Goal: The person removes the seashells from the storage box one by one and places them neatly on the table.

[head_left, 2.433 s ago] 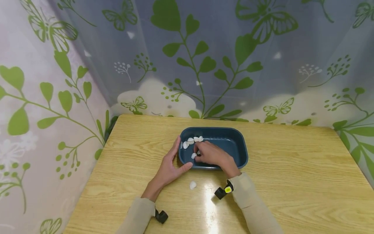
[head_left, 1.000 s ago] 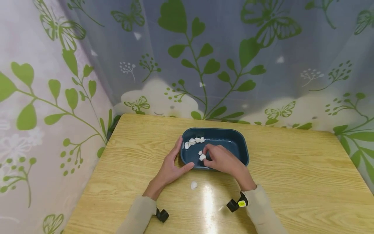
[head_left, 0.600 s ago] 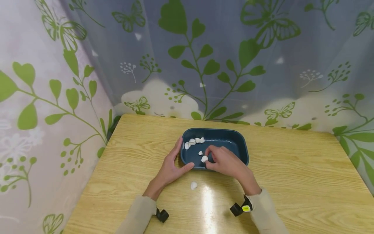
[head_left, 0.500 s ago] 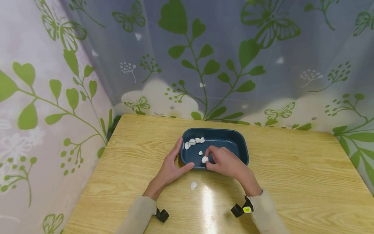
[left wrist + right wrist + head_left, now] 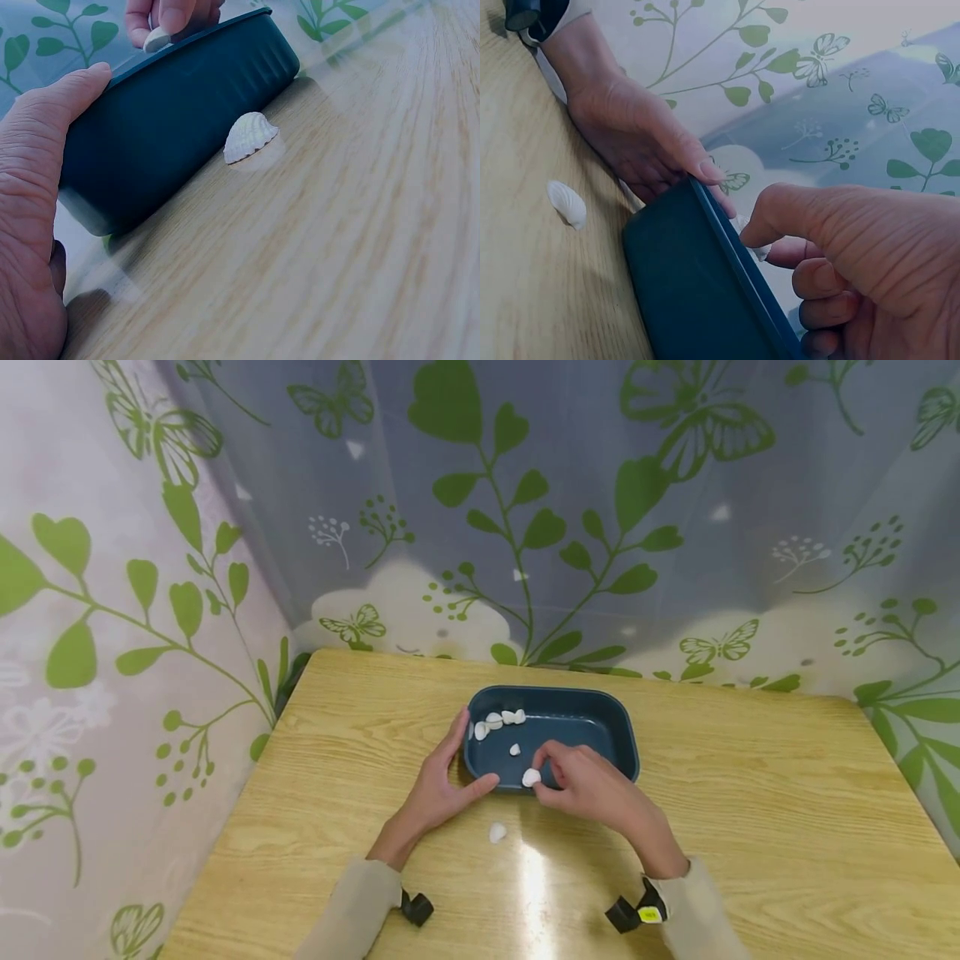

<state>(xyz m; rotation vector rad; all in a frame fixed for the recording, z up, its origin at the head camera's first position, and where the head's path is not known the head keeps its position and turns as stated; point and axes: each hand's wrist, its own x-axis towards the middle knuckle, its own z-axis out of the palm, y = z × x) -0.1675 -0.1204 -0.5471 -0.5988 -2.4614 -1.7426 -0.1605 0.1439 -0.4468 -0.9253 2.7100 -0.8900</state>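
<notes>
At the near side of the dark blue container (image 5: 624, 735), the right hand (image 5: 588, 781) pinches a white shell (image 5: 531, 777) between thumb and index finger; its other fingers are curled in toward the palm. The held shell is by the near rim, on the inner side; whether it touches the wall cannot be told. The left hand (image 5: 444, 785) is spread around the near left corner of the container, its fingers along the outside of the left wall and its thumb at the near rim.

Inside the container, a small shell (image 5: 514, 749) lies on the floor, to the left of the held one and farther back. Beyond it, a row of white shells (image 5: 493, 721) curves through the far left part, close together. On the near side, outside the container, a ribbed shell (image 5: 497, 832) lies on the wooden table (image 5: 757, 793), between the two forearms.

Each wrist carries a small black device, the left one (image 5: 417, 909) and the right one (image 5: 622, 914), next to beige sleeves (image 5: 360, 897). Past the far and left edges of the table hangs patterned fabric (image 5: 570, 485) with green leaves and butterflies.
</notes>
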